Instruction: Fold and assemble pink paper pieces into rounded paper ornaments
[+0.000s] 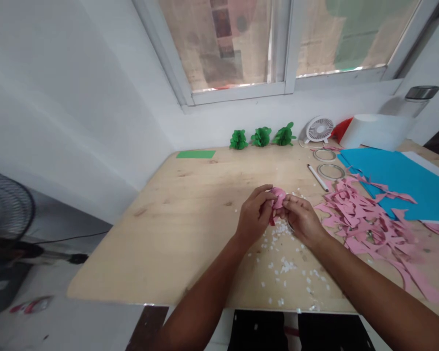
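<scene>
A small rounded pink paper piece (278,196) is pinched between both hands above the table. My left hand (256,212) is closed on its left side, with the fingers bent over the top edge. On the other side, my right hand (303,218) grips its lower right edge between thumb and fingers. A darker red-pink strip (272,218) hangs below the piece by my left fingers; what it joins to is hidden. Tiny white paper bits (286,265) lie scattered beneath and in front of my hands.
Pink paper scraps (366,214) heap at the right beside blue sheets (398,180). A marker (317,177), tape rings (331,171) and a small white fan (319,128) stand behind. Green paper shapes (261,137) line the wall; a green strip (196,154) lies far left.
</scene>
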Demonstrator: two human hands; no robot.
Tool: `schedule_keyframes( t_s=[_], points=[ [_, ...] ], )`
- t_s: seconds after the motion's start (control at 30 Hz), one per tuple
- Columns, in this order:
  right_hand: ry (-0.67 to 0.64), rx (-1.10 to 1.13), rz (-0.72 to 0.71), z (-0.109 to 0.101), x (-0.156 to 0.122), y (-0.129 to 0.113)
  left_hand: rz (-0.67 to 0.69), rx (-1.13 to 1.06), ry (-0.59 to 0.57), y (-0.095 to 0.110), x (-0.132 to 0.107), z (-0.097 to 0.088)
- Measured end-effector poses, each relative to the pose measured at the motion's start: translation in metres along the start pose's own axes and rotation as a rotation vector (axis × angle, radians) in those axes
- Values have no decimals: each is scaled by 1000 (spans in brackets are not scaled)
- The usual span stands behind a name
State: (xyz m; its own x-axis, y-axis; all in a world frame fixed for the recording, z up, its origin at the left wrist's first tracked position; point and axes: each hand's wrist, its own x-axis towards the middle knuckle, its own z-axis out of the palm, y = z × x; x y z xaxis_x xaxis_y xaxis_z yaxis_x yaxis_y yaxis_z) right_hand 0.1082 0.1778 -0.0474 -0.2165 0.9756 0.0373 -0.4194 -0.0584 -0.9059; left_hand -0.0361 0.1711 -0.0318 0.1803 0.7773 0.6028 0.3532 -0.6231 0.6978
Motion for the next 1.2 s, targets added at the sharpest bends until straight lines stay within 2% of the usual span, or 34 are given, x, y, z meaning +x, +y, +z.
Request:
schedule_keyframes(
  t_s=[0.3, 0.43, 0.8, 1.0, 1.2],
  points=[
    [4, -406, -85, 0, -5, -1, 27, 179, 45, 1, -3, 5],
    [35, -517, -135, 3, -6, -3, 41, 239, 35, 0, -4, 6],
    [12, -930, -245, -2, -8, -1, 22, 233, 103, -4, -7, 12],
    [37, -1048, -296, 0, -11, -2, 18, 232, 85, -6, -6, 10],
    [42, -1066, -335, 3, -12, -5, 20, 211, 78, -5, -5, 9]
  ],
)
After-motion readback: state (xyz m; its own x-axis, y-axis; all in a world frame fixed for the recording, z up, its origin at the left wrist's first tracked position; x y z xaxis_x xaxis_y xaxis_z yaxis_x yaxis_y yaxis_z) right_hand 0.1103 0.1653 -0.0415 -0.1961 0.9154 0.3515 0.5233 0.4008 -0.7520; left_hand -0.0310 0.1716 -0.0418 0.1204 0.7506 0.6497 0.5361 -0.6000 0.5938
